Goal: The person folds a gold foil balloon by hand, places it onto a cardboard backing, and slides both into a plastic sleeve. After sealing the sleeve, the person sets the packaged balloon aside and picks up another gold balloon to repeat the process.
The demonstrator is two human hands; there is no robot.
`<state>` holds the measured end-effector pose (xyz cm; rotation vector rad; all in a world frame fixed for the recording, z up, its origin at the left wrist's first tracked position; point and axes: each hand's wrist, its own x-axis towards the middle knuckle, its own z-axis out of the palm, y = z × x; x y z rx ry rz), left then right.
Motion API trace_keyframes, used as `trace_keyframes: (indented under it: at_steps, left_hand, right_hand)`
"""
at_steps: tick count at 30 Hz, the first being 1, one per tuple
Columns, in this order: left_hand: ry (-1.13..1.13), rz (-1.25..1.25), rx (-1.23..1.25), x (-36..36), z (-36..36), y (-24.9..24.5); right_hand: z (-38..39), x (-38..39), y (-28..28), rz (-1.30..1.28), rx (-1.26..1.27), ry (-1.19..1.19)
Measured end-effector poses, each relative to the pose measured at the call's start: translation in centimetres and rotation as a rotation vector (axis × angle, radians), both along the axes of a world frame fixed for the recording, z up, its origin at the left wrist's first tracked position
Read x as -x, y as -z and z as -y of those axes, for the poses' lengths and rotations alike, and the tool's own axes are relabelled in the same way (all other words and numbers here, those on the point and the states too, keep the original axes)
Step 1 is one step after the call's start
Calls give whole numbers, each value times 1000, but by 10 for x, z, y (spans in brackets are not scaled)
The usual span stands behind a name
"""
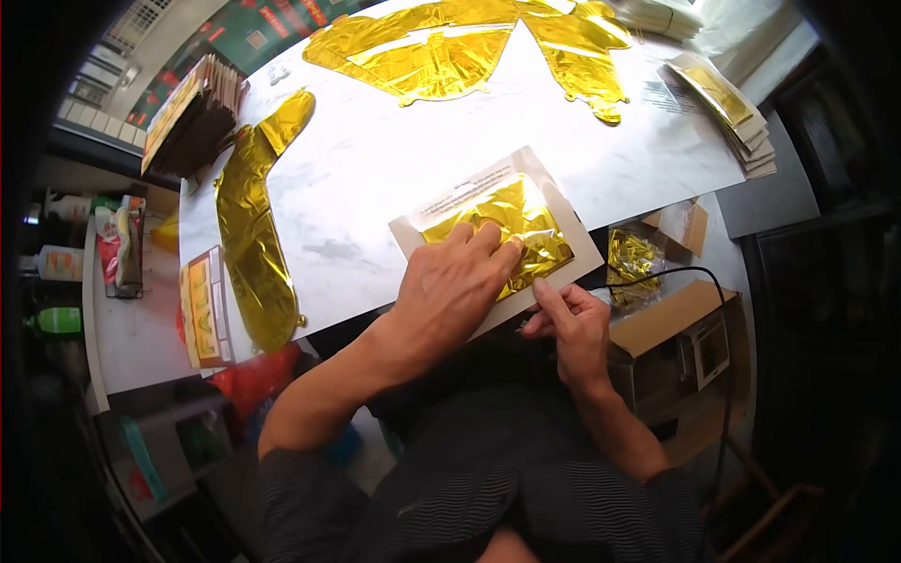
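A printed light-grey card [565, 202] lies slanted at the table's near edge, with a folded gold foil balloon [540, 220] flat on top of it. My left hand [460, 272] rests palm down on the foil, its fingers laid across the middle and slightly bent. At the card's near right edge, my right hand [577, 328] has its thumb on the border and its other fingers curled in below. The card edge appears pinched there; the fingertips underneath are partly hidden.
Flat gold foil balloons [432, 66] spread over the far side of the white table [357, 178]. Another long foil piece [253, 235] lies at left. Stacked cards [192, 113] stand far left; packed cards [723, 103] lie at right. Below right are a cardboard box [676, 314] and a cable [718, 281].
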<state>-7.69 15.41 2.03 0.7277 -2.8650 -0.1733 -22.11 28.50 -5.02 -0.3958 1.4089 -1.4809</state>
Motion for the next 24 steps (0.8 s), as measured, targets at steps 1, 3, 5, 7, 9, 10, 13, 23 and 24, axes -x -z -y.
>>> trace_keyframes:
  at_steps: [1, 3, 5, 7, 9, 10, 13, 23, 24]
  left_hand:
    - [-4, -7, -6, -1, 0, 2]
    - [-11, -16, -7, -2, -1, 3]
    - [-36, -191, 54, -6, -10, 4]
    - [4, -289, -20, -15, -29, -1]
    - [84, -423, -219, -26, -49, -4]
    - [65, -423, -221, -30, -61, 3]
    - [85, -517, -670, -41, -93, 38]
    - [-352, -833, -1971, -25, -99, 82]
    - [-368, -890, -1968, -24, -98, 84]
  right_hand:
    - [1, -1, 1, -1, -6, -8]
    - [4, -1, 1, -4, -8, -20]
    - [3, -2, 1, 54, -2, -13]
    - [-3, -1, 3, 69, 26, -14]
    - [-10, 2, 9, 94, 48, -28]
    - [-14, 7, 16, 63, 83, 24]
    - [-12, 10, 16, -199, 169, 156]
    - [-4, 34, 4, -123, 171, 36]
    - [-5, 34, 5, -127, 170, 37]
